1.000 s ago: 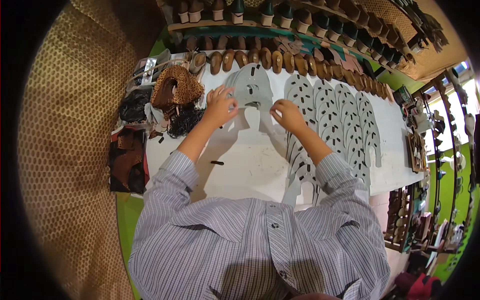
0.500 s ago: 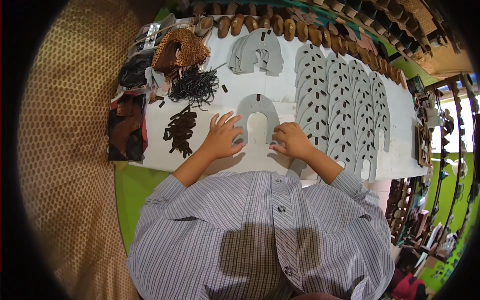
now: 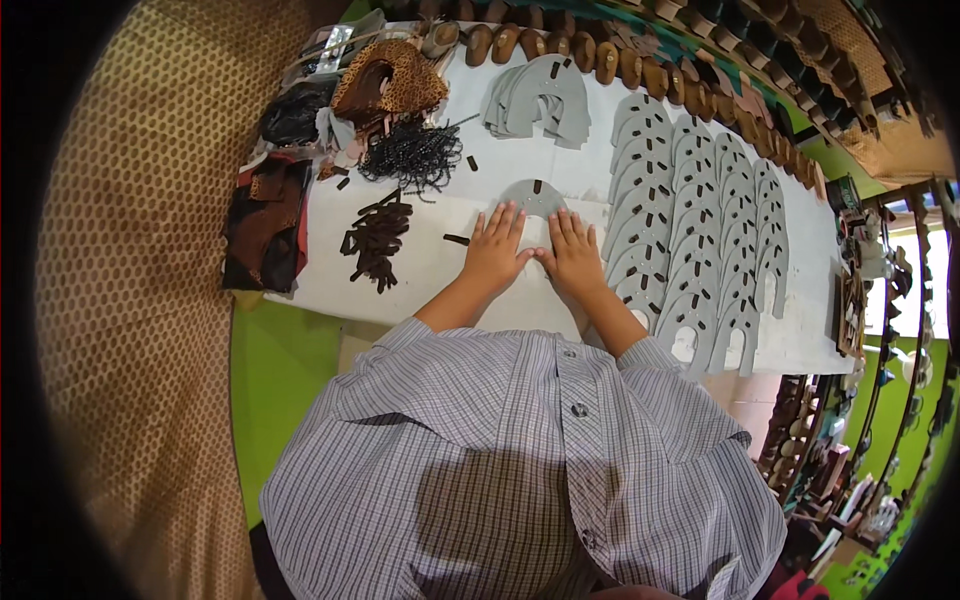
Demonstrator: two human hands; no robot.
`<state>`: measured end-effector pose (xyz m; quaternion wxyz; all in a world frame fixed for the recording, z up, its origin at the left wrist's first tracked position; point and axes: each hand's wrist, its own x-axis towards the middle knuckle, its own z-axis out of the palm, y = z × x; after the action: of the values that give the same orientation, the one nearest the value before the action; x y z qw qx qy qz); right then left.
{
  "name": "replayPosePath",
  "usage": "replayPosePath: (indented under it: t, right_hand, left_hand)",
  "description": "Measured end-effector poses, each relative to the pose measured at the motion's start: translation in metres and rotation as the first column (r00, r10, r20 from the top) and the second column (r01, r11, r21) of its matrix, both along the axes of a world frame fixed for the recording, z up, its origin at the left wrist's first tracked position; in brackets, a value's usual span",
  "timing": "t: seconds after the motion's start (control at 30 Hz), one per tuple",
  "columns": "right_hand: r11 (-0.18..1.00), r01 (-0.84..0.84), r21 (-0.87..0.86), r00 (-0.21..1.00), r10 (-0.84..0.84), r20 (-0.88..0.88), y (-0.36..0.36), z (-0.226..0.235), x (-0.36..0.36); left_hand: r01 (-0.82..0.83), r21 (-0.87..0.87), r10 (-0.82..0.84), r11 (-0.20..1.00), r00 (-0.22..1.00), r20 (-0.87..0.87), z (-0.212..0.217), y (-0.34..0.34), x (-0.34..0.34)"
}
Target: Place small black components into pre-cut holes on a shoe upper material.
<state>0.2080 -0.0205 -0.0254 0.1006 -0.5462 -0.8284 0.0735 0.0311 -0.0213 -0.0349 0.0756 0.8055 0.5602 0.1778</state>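
Note:
A grey horseshoe-shaped piece [image 3: 533,190] lies on the white table, with a small dark brown strip [image 3: 537,187] at the top of its curve. My left hand [image 3: 494,248] rests flat on its left arm, fingers extended and pointing away from me. Likewise, my right hand [image 3: 572,252] lies flat over the right arm, the two thumbs almost meeting between them. Both hands cover most of the piece's lower part. Just left of my left hand is a loose dark strip [image 3: 456,239]. Farther left sits a heap of similar brown strips [image 3: 376,240].
Overlapping rows of grey horseshoe pieces [image 3: 640,195] with dark strips fill the table's right side. Beyond my hands lies a stack of plain-looking grey pieces [image 3: 538,98]. Black cords [image 3: 415,155], a leopard-patterned material [image 3: 390,80] and brown shoe forms [image 3: 532,45] line the left and far edges.
Both hands have come closer together and now press flat on the grey piece, instead of curving at its sides. The loose strip beside my left hand now shows. The whole view has shifted slightly.

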Motion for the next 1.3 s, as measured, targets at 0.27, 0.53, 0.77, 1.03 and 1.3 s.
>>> replayPosePath:
  t: [0.27,0.53,0.77,1.03,1.3]
  right_hand:
    - [0.995,-0.018,-0.099,0.993,0.029,0.111,-0.066,0.02,0.015]
    - [0.991,-0.002,-0.13,0.989,0.022,0.147,-0.105,0.037,0.036]
    - [0.96,-0.063,-0.273,0.991,0.092,0.094,-0.112,0.045,0.052]
    - [0.932,-0.183,-0.313,0.981,0.194,0.003,-0.118,0.053,0.061]
    - [0.959,-0.194,-0.207,0.976,0.168,-0.138,-0.097,0.057,0.051]
  left_hand:
    - [-0.002,-0.175,-0.007,0.985,0.999,-0.05,0.048,-0.03,-0.022]
    - [-0.185,-0.211,0.177,0.96,0.983,-0.055,0.051,-0.025,-0.054]
    - [-0.167,-0.194,0.156,0.967,0.985,-0.073,0.049,-0.016,-0.051]
    - [-0.195,-0.248,0.187,0.949,0.981,-0.057,0.041,-0.014,-0.055]
    - [-0.256,-0.162,0.233,0.953,0.961,-0.148,0.04,-0.013,-0.089]
